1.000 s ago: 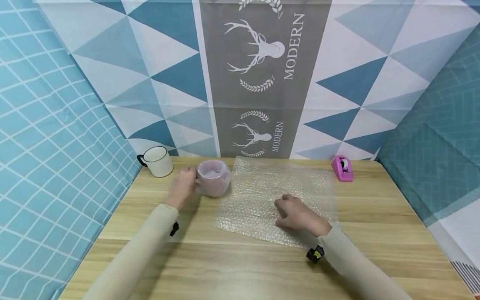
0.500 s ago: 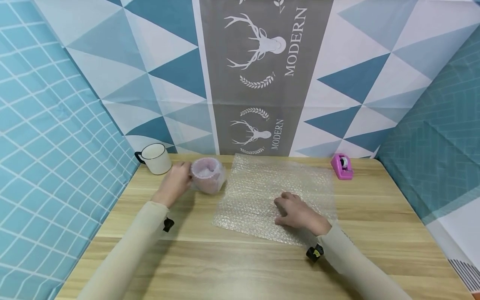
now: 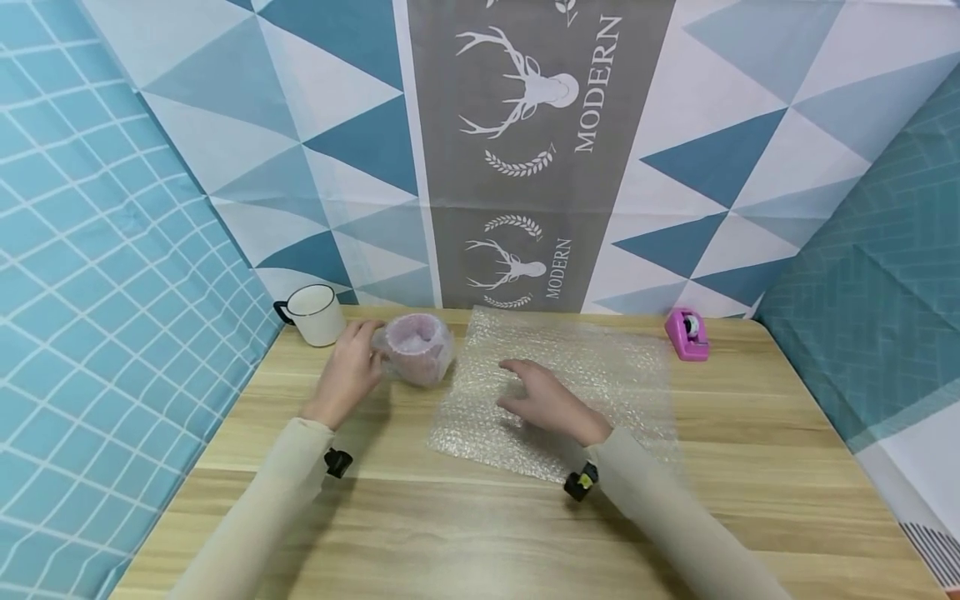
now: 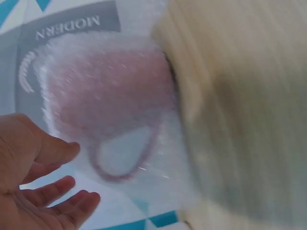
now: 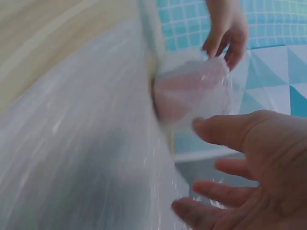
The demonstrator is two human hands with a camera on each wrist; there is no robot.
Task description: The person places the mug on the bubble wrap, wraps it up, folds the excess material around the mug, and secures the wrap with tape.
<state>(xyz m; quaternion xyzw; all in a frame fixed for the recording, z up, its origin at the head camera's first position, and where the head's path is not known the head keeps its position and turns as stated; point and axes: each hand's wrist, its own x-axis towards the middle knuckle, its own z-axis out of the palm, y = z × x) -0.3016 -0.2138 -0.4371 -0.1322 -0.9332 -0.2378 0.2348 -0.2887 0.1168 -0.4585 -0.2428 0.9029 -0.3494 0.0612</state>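
Observation:
A pink mug [image 3: 422,357] wrapped in bubble wrap stands upright near the table's back edge. Its handle [image 4: 125,173] shows through the wrap in the left wrist view. My left hand [image 3: 347,367] is at the mug's left side, with thumb and fingers parted close to the wrap around the handle. To the right of the mug a sheet of clear bubble wrap [image 3: 600,367] lies flat on the table. Over the sheet's left half is my right hand [image 3: 546,400], thumb and fingers spread, holding nothing.
A white enamel mug [image 3: 318,315] with a black rim and handle stands at the back left. At the back right sits a pink tape dispenser [image 3: 687,335]. Patterned cloth [image 3: 352,125] hangs behind the wooden table [image 3: 480,542] and along both sides.
The wrapped mug has shifted left with my left hand, whose fingers are now parted beside it. My right hand has moved left across the bubble wrap sheet toward the mug.

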